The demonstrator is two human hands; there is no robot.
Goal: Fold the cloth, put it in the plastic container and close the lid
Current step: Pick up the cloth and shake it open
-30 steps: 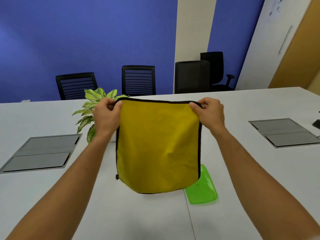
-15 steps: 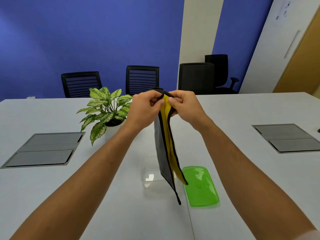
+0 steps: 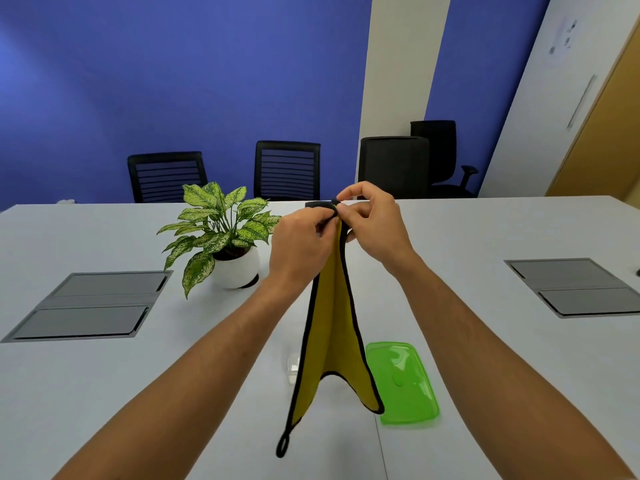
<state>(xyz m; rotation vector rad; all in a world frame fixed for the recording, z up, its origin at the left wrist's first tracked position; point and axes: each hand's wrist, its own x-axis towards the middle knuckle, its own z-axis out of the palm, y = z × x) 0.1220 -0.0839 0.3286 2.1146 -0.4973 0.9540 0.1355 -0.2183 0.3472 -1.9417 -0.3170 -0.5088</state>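
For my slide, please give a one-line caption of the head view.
Both hands, left and right, pinch a yellow cloth hanging above the table, beside a green lid.

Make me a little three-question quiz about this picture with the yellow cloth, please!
1. True or false: the yellow cloth with black edging lies flat on the white table.
2. What pinches the cloth's top? A) left hand only B) both hands, with the right hand C) neither
3. Fill in: the green plastic lid lies to the ___ of the hanging cloth.

Key: 1 false; 2 B; 3 right.
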